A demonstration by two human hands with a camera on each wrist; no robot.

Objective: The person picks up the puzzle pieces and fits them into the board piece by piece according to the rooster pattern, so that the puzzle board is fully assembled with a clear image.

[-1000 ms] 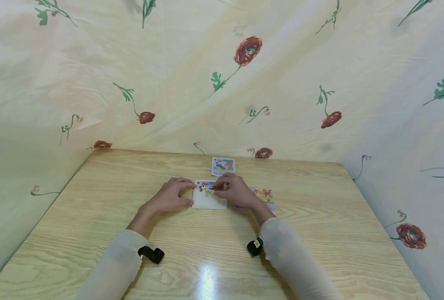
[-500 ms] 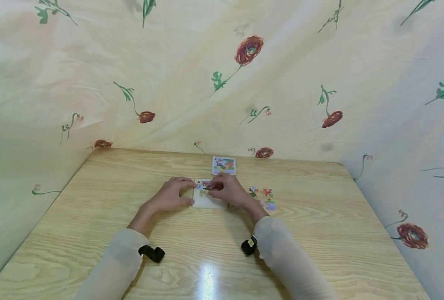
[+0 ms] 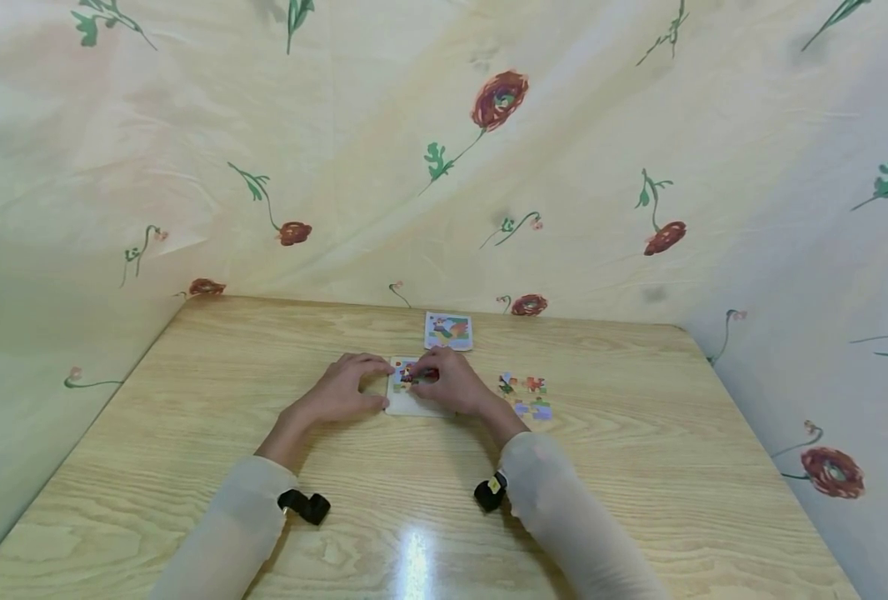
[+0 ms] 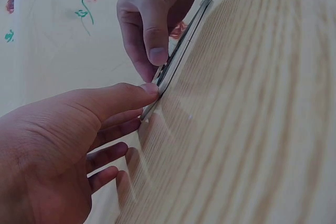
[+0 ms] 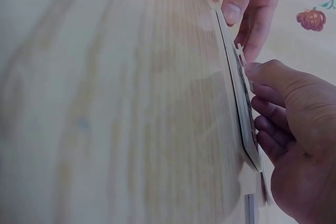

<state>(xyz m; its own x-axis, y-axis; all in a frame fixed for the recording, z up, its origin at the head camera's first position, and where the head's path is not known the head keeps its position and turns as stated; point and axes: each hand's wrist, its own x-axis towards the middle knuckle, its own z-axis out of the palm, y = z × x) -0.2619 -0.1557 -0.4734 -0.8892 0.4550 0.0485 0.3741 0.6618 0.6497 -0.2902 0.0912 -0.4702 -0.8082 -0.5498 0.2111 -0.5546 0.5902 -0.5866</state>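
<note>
A small pale jigsaw puzzle board (image 3: pixel 414 407) lies on the table, with printed pieces (image 3: pixel 405 372) fitted along its upper left. My left hand (image 3: pixel 342 390) holds the board by its left side, index finger near the far corner and thumb near the close one. In the left wrist view, the thumb tip (image 4: pixel 149 88) sits right at the board's edge. Over the board's upper middle, my right hand (image 3: pixel 455 382) pinches a puzzle piece (image 5: pixel 241 55). That piece stands slightly tilted at the board's surface in the right wrist view, and the fingers hide most of it from above.
Several loose puzzle pieces (image 3: pixel 540 409) lie to the right of the board. Behind it rests a picture card (image 3: pixel 447 332) with a colourful print. The wooden table (image 3: pixel 639 467) meets a flowered cloth (image 3: pixel 339 167) at its back and sides.
My right hand has shifted slightly left over the board with the puzzle piece, so more of the loose pieces show. The left hand has stayed in place.
</note>
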